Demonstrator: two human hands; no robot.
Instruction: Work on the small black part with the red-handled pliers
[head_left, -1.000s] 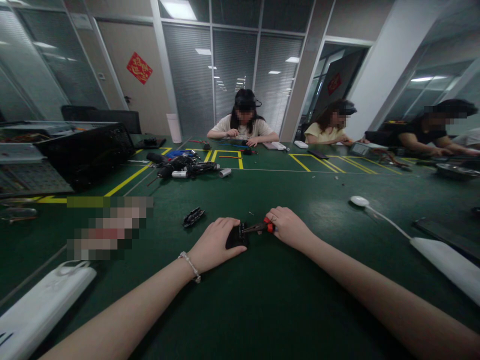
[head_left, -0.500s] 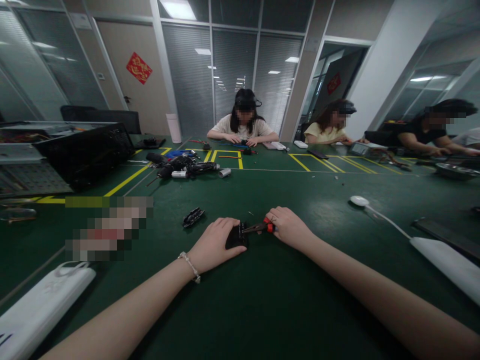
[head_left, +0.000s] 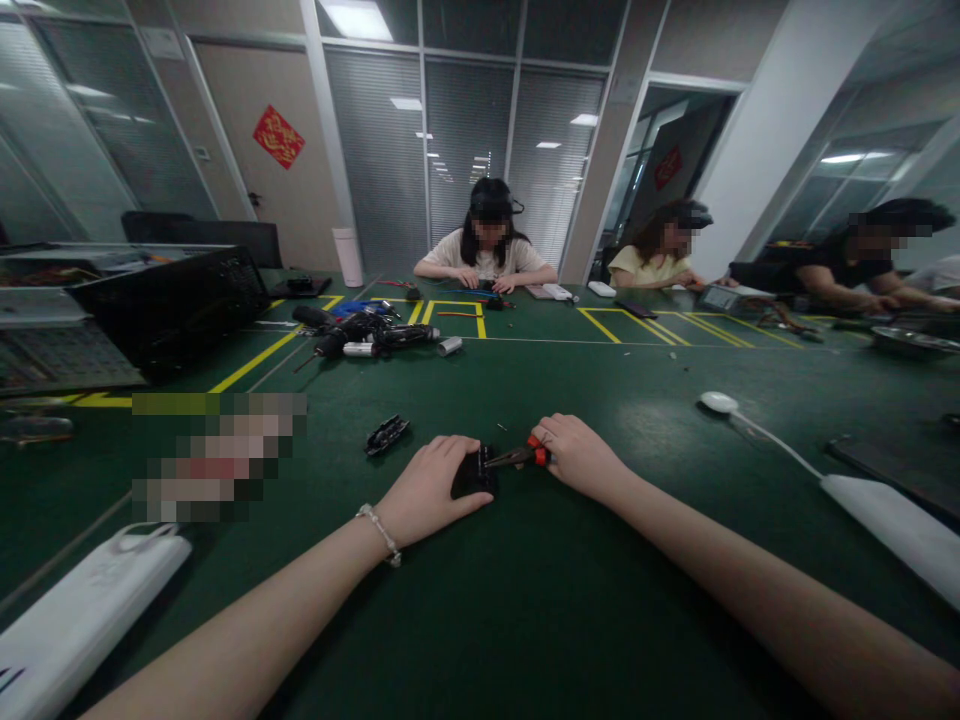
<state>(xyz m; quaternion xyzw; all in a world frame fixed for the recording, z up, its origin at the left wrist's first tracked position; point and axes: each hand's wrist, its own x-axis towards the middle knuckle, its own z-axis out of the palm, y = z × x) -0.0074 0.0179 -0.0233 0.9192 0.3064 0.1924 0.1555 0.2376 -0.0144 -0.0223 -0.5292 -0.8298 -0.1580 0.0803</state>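
My left hand [head_left: 431,490] is closed around a small black part [head_left: 474,472], holding it against the green table between thumb and fingers. What the part is I cannot make out. From the other side my right hand [head_left: 581,455] grips red-handled pliers [head_left: 538,450] by the handles. Their narrow dark jaws reach left and their tips touch the black part; whether the jaws pinch anything is too small to tell. Just beyond my left hand lies another black part [head_left: 387,435] with a ridged surface. A tiny light scrap [head_left: 501,427] rests near the pliers.
A heap of cables and tools [head_left: 367,330] lies farther left, with an opened computer case [head_left: 165,320] beyond my left side. White power strips [head_left: 97,610] flank both arms. A white round-ended cable [head_left: 718,402] lies right. Co-workers [head_left: 491,245] sit across the table.
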